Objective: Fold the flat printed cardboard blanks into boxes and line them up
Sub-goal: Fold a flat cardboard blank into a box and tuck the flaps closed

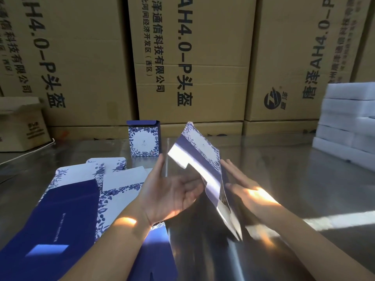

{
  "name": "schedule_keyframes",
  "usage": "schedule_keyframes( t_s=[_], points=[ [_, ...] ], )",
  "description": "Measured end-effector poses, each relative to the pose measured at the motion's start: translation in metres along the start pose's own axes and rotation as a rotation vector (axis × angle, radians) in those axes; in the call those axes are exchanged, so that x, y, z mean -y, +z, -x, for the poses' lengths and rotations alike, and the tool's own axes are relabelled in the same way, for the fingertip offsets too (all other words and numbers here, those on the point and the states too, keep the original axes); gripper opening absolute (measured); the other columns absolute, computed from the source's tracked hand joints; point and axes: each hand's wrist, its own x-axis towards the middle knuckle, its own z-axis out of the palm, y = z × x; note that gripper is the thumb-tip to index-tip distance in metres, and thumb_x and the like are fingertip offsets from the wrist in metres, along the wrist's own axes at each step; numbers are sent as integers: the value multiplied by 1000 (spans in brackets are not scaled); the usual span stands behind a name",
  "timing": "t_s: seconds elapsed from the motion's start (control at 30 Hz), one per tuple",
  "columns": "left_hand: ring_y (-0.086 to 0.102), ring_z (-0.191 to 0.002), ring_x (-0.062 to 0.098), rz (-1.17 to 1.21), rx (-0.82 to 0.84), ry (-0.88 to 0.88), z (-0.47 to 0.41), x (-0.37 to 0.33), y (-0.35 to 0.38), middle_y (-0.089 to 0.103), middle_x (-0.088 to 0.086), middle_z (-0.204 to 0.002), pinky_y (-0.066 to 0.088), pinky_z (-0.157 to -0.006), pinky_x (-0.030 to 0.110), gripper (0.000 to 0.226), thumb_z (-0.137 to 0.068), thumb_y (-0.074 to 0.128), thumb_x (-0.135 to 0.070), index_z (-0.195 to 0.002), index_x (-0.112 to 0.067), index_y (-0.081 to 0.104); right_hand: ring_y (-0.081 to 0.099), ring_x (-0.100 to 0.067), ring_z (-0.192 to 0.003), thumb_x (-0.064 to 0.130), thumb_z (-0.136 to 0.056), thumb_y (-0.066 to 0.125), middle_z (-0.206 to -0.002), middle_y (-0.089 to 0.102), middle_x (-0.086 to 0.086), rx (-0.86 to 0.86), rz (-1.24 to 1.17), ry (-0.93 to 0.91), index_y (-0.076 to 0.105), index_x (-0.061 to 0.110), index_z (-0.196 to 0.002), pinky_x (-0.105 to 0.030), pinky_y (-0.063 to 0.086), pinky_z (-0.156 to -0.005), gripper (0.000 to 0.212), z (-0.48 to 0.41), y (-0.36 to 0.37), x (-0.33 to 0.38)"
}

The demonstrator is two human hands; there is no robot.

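Leaning between left hand [172, 191], right hand [249, 192], fingers straight: glossy navy blank [200, 151], floral-edged.

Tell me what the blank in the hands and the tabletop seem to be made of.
Blank: thin card, likely gloss-laminated; it bends and shows a bright sheen. Tabletop: probably stainless steel; grey, with streaky mirror-like reflections.

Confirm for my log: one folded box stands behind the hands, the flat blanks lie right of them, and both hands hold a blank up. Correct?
No. The head view shows the flat blanks lying left of the hands, not right. The folded box stands behind them, and the left hand and right hand hold a blank up.
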Motion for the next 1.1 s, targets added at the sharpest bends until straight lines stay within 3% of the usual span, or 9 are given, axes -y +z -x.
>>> schedule_keyframes(
  t_s=[0.17,0.3,0.47,0.53,0.63,0.73,0.83,0.9,1.1],
  points=[
    [63,-96,19,-141,69,74,-1,2,-2,66,4,-110,51,-82,28,79,-92,15,-66,-108,-11,69,35,12,-128,5,-97,49,-135,41,33,22,80,-82,46,56,-117,1,23,-100,55,5,5,0],
    [25,-117,23,-131,-24,80,-1,8,7,20,1,-129,33,-86,34,44,-94,36,-53,-124,-20,41,32,20,-126,4,-96,48,-137,42,31,68,157,-110,49,55,-116,4,20,-96,55,6,7,-1],
    [27,-122,26,-151,-104,60,-5,10,5,32,9,-133,8,-114,39,69,-93,31,-62,-139,-11,41,29,20,-128,5,-97,47,-140,40,28,66,181,-121,47,56,-115,3,18,-98,54,5,10,-3],
    [28,-122,28,-180,-93,65,-7,10,3,33,12,-131,1,-114,44,71,-93,29,-63,-136,-9,44,28,23,-125,7,-97,47,-140,39,30,62,180,-120,47,56,-116,5,19,-94,53,6,10,-3],
    [31,-119,29,-176,-55,71,-9,9,-1,37,14,-128,8,-114,44,71,-93,25,-64,-129,-8,51,27,20,-128,8,-98,47,-142,37,30,67,184,-125,47,55,-119,5,19,-93,52,6,11,-3],
    [50,-117,26,-252,-92,123,-9,9,-2,49,14,-124,34,-108,39,67,-98,19,-56,-112,-13,69,24,18,-131,9,-98,46,-144,33,31,98,194,-127,43,56,-122,5,17,-94,53,6,11,-2],
    [30,-135,34,-221,-19,79,-7,9,0,35,17,-142,9,-117,46,83,-89,26,-72,-133,-6,52,22,17,-133,9,-98,47,-145,31,32,126,182,-133,41,56,-124,-1,18,-102,53,8,11,-1],
    [30,-133,32,-237,3,59,-6,9,0,37,15,-143,8,-116,44,94,-83,23,-80,-136,-7,47,27,19,-130,8,-96,50,-142,34,32,113,140,-148,44,54,-123,-2,23,-101,54,9,11,1],
    [51,-122,28,-300,50,73,-5,10,2,54,13,-134,40,-102,44,91,-81,20,-80,-128,-13,58,42,15,-122,6,-90,59,-135,47,29,40,21,-179,52,56,-115,-3,34,-93,57,8,9,3]
  ],
)
